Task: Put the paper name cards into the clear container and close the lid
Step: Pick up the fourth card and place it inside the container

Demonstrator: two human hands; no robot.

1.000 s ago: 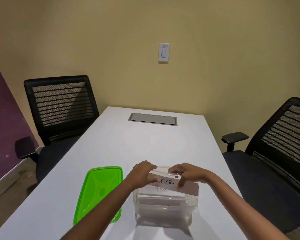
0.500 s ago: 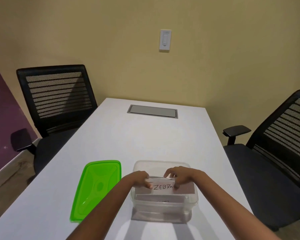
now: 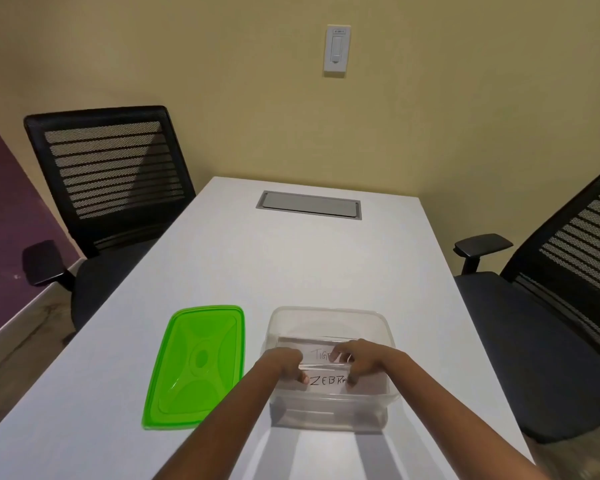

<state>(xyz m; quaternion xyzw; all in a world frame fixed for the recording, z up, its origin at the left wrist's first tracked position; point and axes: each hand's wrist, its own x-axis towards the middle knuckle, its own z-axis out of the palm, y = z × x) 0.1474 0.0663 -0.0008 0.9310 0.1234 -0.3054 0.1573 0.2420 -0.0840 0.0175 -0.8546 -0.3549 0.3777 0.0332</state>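
Observation:
A clear plastic container [image 3: 326, 311] stands open on the white table near its front edge. Inside it lie two white paper name cards: one marked ZEBRA [image 3: 326, 380] at the front and one marked TIGER [image 3: 317, 353] behind it. My left hand [image 3: 284, 363] and my right hand [image 3: 364, 360] both reach into the container, with fingers pinching the ends of the ZEBRA card. The right hand covers part of the TIGER lettering. The green lid [image 3: 196, 367] lies flat on the table to the left of the container, untouched.
The white table [image 3: 291, 265] has a grey cable hatch [image 3: 309, 205] at its far end. A black mesh office chair [image 3: 115, 188] stands at the left and another [image 3: 551, 306] at the right. A wall switch [image 3: 336, 50] is on the yellow wall.
Both hands have lowered the ZEBRA card from above the rim down into the container, in front of the TIGER card. The camera has tilted slightly.

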